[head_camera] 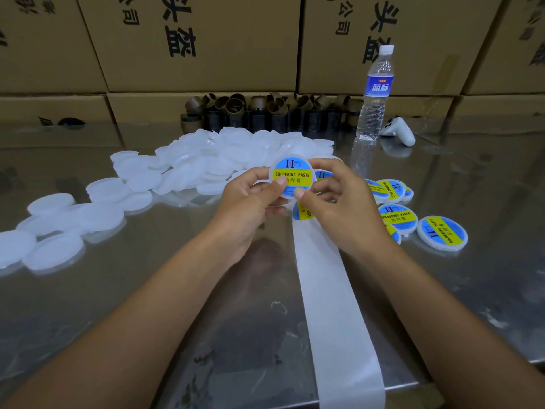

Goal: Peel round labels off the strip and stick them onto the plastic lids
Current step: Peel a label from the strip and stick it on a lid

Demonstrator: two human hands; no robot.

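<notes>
Both hands hold one labelled lid [292, 178] up off the desk [147, 305], centre of view, just in front of the blank-lid pile [206, 160]. Left hand [250, 196] pinches it, thumb on the label face lower left, fingers behind. Right hand [339, 208] pinches the lower right edge, thumb tip on the rim, fingers curled behind. Likely pressing the label flat; thumbs in front and fingers backing would give counter-pressure. The lid is round, so no long axis; its face is tilted up toward the camera, the yellow band runs left-right and the text reads upright, probably held so to check centring. The backing strip [330, 290] lies flat on the desk, long axis near-to-far, leaning slightly left as it goes far, from the near desk edge up under the right hand. The next label [302, 211] on it peeks out just below the held lid, partly hidden, close for the next peel. Finished lids [442, 233] lie face-up on the right, near the right hand, looks like the drop zone. Blank lids are spread to the left and far, within the left hand's reach. Far side: water bottle [374, 93] upright, white controller [398, 129], cardboard cores [265, 110], cardboard boxes [206, 54] behind. Judged stage: label on, press-down nearly done.
</notes>
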